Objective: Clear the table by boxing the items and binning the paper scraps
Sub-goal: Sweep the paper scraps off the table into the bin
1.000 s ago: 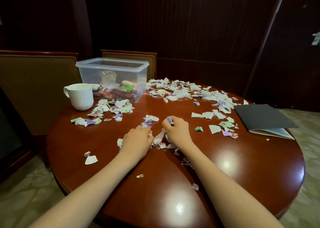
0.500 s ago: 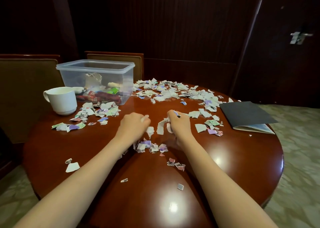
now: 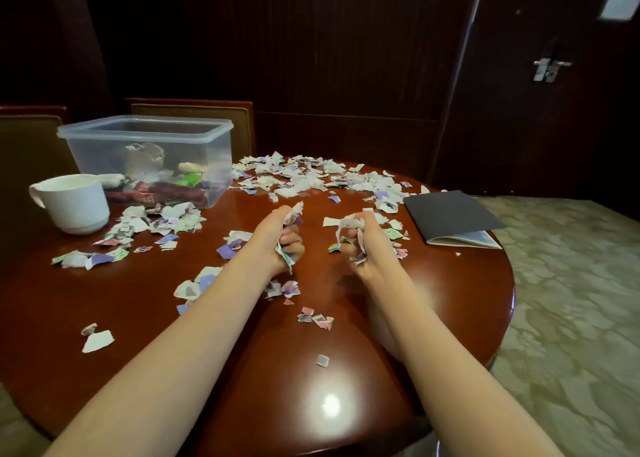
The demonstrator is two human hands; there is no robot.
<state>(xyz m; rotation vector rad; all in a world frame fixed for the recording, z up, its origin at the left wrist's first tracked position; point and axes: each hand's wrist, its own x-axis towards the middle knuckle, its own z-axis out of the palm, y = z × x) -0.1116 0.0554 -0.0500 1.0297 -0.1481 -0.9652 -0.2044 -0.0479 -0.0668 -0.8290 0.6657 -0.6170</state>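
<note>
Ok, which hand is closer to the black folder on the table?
Right. The right hand, gripping paper scraps, is just left of the black folder; the left hand, also gripping scraps, is farther left, beyond the right hand.

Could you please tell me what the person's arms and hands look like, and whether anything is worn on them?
Both forearms are bare as far as the picture shows them, with no sleeve in view. The left hand and the right hand wear no gloves. No watch, bracelet or ring shows at either wrist or hand, though the fingers are only partly in view.
</note>
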